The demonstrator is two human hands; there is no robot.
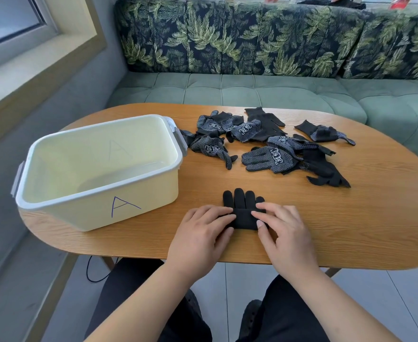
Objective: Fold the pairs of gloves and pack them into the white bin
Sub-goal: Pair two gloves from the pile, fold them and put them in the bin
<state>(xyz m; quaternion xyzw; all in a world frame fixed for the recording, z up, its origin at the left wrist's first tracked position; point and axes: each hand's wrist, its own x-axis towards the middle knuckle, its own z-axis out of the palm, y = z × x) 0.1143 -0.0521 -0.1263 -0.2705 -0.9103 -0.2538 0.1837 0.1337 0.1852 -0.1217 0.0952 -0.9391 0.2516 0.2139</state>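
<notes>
The left hand (203, 233) and right hand (284, 230) lie with fingers nearly straight, pressing the turned-over cuff of a black glove pair (240, 199) flat at the near edge of the wooden table (363, 218). It is soft, light knit, likely to spring open unless pinched at the fold. Limp, dotted loose gloves (272, 154) heap at twelve to one o'clock; the smooth, rigid white bin (79, 213) stands empty at ten o'clock

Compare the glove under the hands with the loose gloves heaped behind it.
The glove under the hands lies flat, its near end folded over, pressed by the left hand and right hand; the loose gloves lie crumpled, overlapping, untouched. The glove under the hands shows plain black; several loose gloves show white-dotted palms. Both are black and lie on the table.
</notes>
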